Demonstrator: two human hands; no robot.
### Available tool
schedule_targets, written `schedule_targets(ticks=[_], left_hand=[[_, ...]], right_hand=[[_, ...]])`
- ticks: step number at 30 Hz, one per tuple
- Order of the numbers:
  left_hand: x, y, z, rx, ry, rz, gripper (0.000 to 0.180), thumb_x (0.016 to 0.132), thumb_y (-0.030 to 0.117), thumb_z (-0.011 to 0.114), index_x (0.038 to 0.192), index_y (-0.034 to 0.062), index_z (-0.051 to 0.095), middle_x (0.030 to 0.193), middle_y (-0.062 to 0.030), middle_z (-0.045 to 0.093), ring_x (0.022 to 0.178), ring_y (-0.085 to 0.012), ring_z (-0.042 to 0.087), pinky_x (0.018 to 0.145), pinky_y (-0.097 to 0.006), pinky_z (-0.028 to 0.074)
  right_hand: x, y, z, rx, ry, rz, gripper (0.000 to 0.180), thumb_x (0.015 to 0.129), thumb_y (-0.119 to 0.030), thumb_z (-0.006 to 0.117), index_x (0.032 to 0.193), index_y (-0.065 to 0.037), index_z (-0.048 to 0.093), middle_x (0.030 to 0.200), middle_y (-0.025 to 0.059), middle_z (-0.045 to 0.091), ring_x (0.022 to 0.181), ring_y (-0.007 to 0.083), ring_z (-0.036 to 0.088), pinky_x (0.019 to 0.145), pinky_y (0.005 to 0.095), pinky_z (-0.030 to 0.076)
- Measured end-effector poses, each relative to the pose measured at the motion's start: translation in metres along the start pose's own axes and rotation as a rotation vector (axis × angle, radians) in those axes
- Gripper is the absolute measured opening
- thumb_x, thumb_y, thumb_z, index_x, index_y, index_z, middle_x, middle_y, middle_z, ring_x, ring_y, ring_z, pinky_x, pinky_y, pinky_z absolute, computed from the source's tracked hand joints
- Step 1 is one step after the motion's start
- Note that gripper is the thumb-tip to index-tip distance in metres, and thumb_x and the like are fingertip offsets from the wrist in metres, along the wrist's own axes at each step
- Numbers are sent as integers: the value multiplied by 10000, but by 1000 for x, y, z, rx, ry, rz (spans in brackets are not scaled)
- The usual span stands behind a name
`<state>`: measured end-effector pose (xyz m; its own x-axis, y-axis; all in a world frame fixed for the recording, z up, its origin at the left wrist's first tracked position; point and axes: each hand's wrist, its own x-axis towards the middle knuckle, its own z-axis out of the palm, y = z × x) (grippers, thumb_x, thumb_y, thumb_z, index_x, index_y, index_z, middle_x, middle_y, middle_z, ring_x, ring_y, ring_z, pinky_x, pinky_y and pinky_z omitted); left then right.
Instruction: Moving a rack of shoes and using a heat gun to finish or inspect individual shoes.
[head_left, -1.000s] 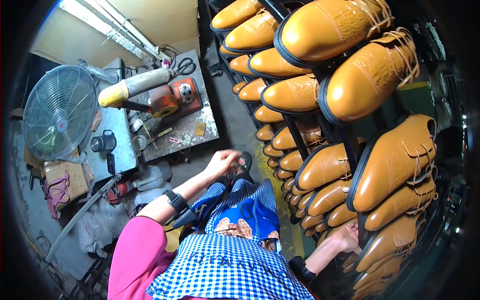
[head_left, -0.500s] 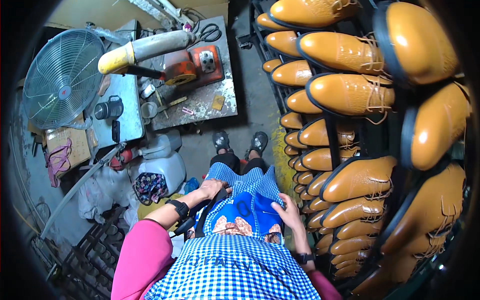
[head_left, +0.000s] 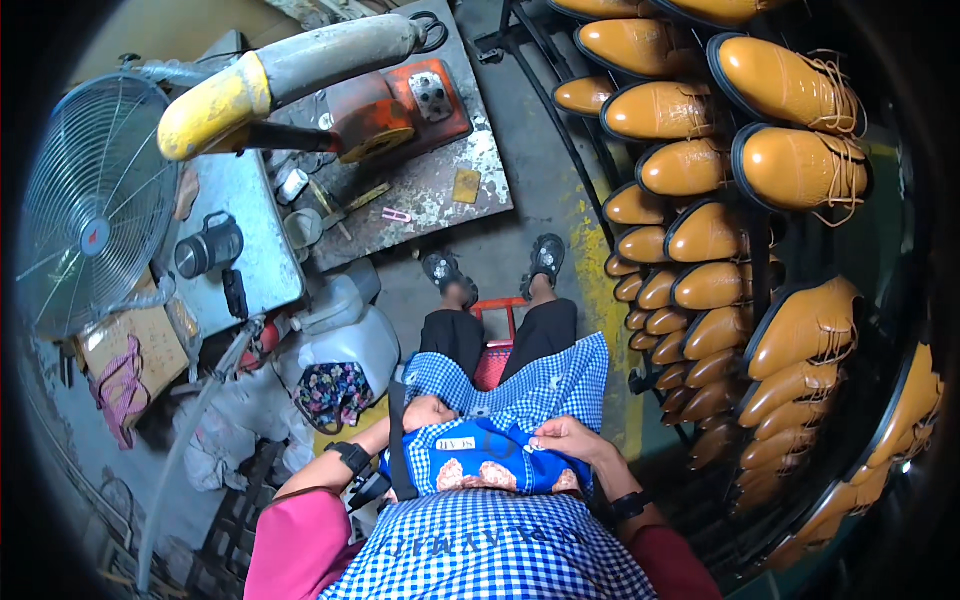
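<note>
Two hands are resting on your blue apron (head_left: 487, 455), which is lying over your checked lap. Your left hand (head_left: 428, 412) is curling loosely on the apron's upper left edge, gripping nothing clearly. Your right hand (head_left: 566, 437) is pinching the apron's right edge. Tan laced shoes (head_left: 700, 230) are hanging on the rack (head_left: 757, 275) at your right.

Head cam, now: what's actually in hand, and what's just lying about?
In hand: left hand and right hand, both on the blue-and-white checked fabric apron.

Lying about: rack of tan leather lace-up shoes, round metal fan, orange machine, white plastic jug.
</note>
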<state>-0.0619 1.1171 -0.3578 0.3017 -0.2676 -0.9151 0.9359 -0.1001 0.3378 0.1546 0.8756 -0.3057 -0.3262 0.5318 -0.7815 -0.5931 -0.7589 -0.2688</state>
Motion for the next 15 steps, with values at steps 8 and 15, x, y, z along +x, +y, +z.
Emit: schedule_targets(ticks=[8,15], left_hand=[[44,-57,-40,-784,592,23,429,953,314,459,684,22,622,536,-46,553,453,-106,512,405,-239,407],[217,-160,-66,-42,646,-36,350,873,334,511,906,14,648,839,-178,673,806,-301,655,685,-404,503]], right_hand=[[94,13,-78,261,766,-248,189,899,-176,543,932,-13,632,685,23,610,524,45,522,453,178,388],[224,163,-288,-387,795,123,597,857,-513,547,1290,-104,505,1328,184,467,1225,350,439,1017,399,354]])
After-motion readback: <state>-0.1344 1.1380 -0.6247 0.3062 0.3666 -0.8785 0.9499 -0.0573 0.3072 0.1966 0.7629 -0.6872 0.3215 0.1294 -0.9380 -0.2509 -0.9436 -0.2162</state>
